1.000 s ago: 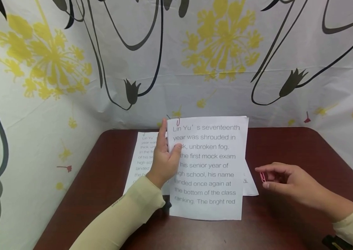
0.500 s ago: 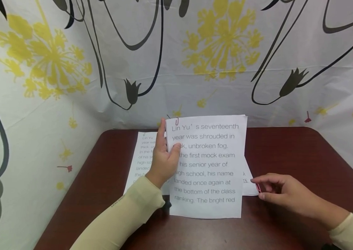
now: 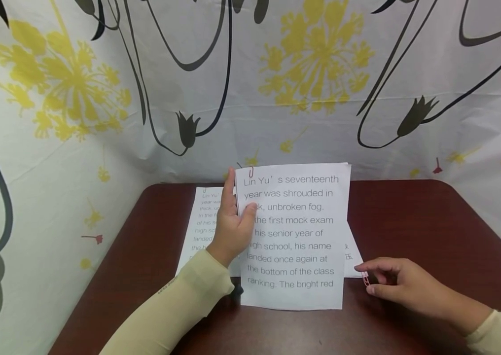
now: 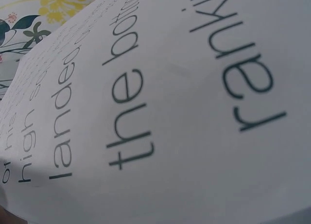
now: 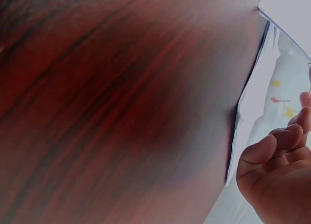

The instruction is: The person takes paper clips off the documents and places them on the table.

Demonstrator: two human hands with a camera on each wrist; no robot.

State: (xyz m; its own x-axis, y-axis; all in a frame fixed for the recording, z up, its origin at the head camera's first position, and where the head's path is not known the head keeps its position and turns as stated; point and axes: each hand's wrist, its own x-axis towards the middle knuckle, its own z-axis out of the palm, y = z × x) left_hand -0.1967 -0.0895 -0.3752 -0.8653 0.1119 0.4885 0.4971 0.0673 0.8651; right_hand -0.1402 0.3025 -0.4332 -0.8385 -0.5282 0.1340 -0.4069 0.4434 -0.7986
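My left hand (image 3: 232, 229) grips a sheaf of printed paper (image 3: 295, 241) by its left edge, thumb in front and fingers mostly hidden behind. A red paper clip (image 3: 251, 172) sits at the sheaf's top left corner. The printed page (image 4: 180, 151) fills most of the left wrist view. To the right of the sheaf, low over the table, my right hand (image 3: 414, 291) pinches a pink paper clip (image 3: 365, 278) between thumb and index finger. In the right wrist view, curled fingers of that hand (image 5: 282, 175) show at the right edge; the pink clip cannot be made out clearly there.
Behind my left hand, another printed sheet (image 3: 192, 241) with a clip at its top lies on the dark wooden table (image 3: 401, 212). More paper (image 3: 355, 259) with printed characters pokes out behind the sheaf's right edge. A patterned cloth (image 3: 241, 88) hangs at the back.
My right hand has moved down and slightly left with the pink paper clip pinched in it. The sheaf in my left hand has shifted only a little, up and to the left.
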